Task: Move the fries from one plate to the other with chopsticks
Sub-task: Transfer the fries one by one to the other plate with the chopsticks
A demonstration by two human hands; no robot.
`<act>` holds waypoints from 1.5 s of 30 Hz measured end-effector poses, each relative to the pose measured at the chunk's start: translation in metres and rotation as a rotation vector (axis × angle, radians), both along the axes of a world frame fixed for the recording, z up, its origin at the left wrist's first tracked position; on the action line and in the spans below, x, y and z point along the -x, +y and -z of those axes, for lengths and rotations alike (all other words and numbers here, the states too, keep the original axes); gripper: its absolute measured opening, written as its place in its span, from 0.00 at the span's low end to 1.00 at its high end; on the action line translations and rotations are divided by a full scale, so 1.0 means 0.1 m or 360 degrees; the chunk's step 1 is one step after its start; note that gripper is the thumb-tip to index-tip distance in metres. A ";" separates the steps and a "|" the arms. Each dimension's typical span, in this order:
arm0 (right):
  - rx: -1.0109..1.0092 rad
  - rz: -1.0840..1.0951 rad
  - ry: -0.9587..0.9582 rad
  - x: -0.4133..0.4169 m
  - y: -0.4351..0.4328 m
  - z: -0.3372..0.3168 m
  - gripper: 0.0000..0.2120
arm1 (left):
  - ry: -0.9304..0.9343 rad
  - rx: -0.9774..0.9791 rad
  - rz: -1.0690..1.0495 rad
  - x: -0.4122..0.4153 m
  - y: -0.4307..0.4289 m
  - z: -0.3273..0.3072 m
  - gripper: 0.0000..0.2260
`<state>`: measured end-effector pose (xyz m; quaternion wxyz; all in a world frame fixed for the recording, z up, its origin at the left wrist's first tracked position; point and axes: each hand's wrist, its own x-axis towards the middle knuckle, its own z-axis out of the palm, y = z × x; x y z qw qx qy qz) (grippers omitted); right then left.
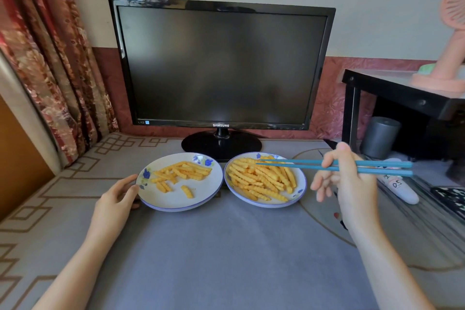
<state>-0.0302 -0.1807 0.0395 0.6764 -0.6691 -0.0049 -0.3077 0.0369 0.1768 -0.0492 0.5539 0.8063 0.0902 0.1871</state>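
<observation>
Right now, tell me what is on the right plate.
Crinkle-cut fries cover most of the right plate; blue chopsticks reach over its far side. The plate's middle beneath them is hidden.

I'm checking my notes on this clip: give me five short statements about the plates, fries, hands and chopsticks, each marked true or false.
1. The right plate holds more fries than the left plate. True.
2. The right hand holds red chopsticks. False: the chopsticks are blue.
3. The left hand lies flat on the table, away from both plates. False: it holds the left plate's rim.
4. The chopsticks' tips are over the right plate. True.
5. The monitor behind the plates shows a bright picture. False: its screen is dark.
</observation>
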 end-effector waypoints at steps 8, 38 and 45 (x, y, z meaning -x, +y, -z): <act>0.0101 -0.0499 0.0219 -0.25 0.67 0.14 0.20 | -0.0003 0.0034 -0.0015 0.02 -0.03 -0.03 0.13; -0.0014 -0.0040 0.0020 -0.15 0.26 0.00 0.21 | -0.0017 0.0004 -0.0027 0.03 -0.04 -0.04 0.13; 0.0007 0.0155 0.0061 0.05 -0.19 0.08 0.20 | -0.0007 -0.0015 -0.0026 0.04 -0.04 -0.04 0.13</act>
